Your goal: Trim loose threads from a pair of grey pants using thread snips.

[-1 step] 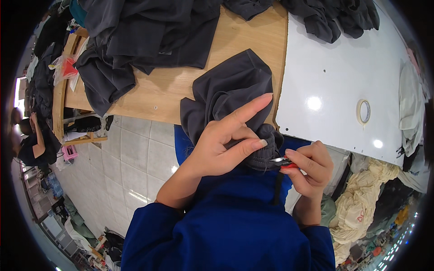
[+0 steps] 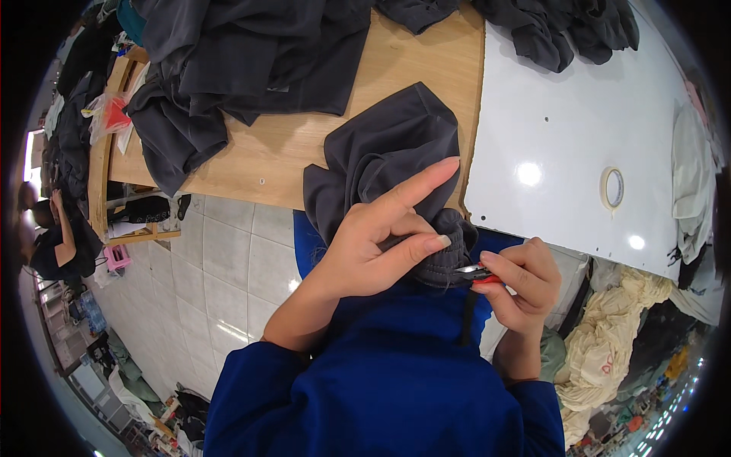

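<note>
A dark grey garment [image 2: 396, 141] lies bunched over the near edge of the wooden table, its gathered elastic band [image 2: 445, 263] hanging toward my body. My left hand [image 2: 388, 236] pinches that band between thumb and bent fingers, while its index finger points out straight to the upper right. In my right hand [image 2: 521, 282] is a pair of thread snips [image 2: 481, 274] with red handles. The metal blades touch or nearly touch the right side of the band, at the loose threads. The palm side of my right hand hides part of the handles.
More dark grey garments [image 2: 266, 57] are heaped on the wooden table [image 2: 293, 152]. On the white board [image 2: 563, 145] at the right lies a tape roll [image 2: 611, 188]. Cream fabric [image 2: 605, 343] is piled below it. A person [image 2: 61, 236] sits at the far left.
</note>
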`<state>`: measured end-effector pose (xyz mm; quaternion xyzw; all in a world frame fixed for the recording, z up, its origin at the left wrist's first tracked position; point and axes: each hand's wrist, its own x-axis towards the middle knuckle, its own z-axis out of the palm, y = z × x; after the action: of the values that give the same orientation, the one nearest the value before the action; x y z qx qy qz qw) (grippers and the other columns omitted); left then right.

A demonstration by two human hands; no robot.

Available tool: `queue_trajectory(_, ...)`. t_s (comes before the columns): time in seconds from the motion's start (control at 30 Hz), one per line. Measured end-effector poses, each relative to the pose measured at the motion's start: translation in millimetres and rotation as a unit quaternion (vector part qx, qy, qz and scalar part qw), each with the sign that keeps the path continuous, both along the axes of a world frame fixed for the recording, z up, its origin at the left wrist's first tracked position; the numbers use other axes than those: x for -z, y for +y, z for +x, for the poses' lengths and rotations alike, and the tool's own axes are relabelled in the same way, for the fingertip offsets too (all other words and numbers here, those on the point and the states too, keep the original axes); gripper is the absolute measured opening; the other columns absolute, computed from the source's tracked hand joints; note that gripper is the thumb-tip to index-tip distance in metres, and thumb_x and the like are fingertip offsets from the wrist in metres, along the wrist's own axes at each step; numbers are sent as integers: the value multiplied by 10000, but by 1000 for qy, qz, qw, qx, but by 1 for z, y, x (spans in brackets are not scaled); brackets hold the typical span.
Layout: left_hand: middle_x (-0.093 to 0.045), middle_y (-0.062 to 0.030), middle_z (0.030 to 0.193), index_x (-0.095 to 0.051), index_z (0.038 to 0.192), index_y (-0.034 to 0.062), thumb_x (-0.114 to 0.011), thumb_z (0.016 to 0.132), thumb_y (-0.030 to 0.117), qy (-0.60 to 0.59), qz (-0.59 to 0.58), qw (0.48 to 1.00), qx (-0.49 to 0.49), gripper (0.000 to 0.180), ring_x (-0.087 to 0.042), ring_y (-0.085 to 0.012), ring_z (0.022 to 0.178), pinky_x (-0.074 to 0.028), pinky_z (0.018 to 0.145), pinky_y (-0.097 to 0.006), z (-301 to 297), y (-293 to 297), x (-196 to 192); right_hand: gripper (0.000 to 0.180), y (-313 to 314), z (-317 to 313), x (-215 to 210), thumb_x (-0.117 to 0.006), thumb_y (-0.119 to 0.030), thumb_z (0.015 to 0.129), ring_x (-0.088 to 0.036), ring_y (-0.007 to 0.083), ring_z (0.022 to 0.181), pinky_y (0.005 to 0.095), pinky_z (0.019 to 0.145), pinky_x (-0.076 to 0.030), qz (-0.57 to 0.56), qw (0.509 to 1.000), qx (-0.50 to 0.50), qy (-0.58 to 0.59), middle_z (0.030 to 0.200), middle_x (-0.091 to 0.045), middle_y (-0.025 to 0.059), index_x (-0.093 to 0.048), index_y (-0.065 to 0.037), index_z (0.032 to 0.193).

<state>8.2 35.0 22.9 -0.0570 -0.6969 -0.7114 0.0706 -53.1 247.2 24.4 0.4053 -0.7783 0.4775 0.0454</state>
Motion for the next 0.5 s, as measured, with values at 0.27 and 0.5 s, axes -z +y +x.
queue_trajectory(0.27,-603,-12,629,-325,1386,15,-620,801,-8,1,3,1000,-2,655,-486,-33,574,-374,605,-155,-1,2,0,374,0,0,-4,-762,-272,563,-391,129,524,272,478,-271,21,1000,-5,11,626,-504,-26,-720,-141,911)
queue_trajectory(0.5,-609,-15,622,-336,1382,20,-620,798,-6,-6,-2,1000,2,650,-499,-36,566,-376,590,-156,-1,3,-2,371,-1,1,-9,-761,-299,567,-380,123,530,273,475,-265,43,999,-5,27,621,-493,-35,-724,-156,908)
